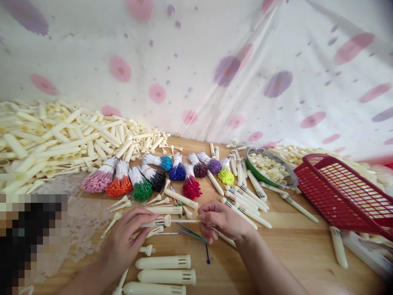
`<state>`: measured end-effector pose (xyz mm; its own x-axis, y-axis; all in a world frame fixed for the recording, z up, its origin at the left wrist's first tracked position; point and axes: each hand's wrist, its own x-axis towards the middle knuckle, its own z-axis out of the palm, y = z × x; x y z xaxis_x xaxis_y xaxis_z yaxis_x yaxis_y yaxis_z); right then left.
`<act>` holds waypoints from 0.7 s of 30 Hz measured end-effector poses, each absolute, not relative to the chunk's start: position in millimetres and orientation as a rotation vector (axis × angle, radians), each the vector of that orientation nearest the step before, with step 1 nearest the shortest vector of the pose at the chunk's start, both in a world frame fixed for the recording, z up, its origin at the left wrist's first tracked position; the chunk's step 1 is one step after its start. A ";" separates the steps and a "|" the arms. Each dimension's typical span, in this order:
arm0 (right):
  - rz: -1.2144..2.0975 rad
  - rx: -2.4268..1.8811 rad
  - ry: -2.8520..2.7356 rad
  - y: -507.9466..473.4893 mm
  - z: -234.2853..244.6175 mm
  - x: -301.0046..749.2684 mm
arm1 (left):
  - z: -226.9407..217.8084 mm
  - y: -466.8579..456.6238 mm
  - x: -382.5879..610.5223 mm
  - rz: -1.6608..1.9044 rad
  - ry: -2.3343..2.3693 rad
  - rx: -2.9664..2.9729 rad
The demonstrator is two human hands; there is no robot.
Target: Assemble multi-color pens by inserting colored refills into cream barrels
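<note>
My left hand is closed around a cream multicolour pen barrel, its slotted open end facing right. My right hand pinches a thin white pen refill with a yellowish end, which reaches from the barrel's mouth to my fingers. Below the right fingers, several dark refills slant across the table, and a blue-tipped refill lies under them. Three cream barrels lie side by side in front of me. Bundles of refills with coloured ends, such as the red bundle, stand beyond my hands.
A heap of cream barrels fills the back left. Barrels with coloured slots lie right of centre. Further right are a green-sided bowl of small cream parts and a tilted red basket. A patterned sheet hangs behind.
</note>
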<state>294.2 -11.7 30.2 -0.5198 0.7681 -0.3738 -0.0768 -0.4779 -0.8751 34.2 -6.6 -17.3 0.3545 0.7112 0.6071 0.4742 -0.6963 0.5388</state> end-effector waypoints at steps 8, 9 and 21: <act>2.115 -0.992 -1.124 -6.6 15.9 279.5 | -15.4 -9.2 38.4 1.242 1.012 2.363; 2.115 -0.995 -1.125 -6.3 14.5 277.4 | -15.1 -9.6 38.9 1.235 1.009 2.362; 1.740 -1.228 -1.450 -16.7 26.5 255.3 | -16.0 -9.2 41.0 1.196 0.991 2.304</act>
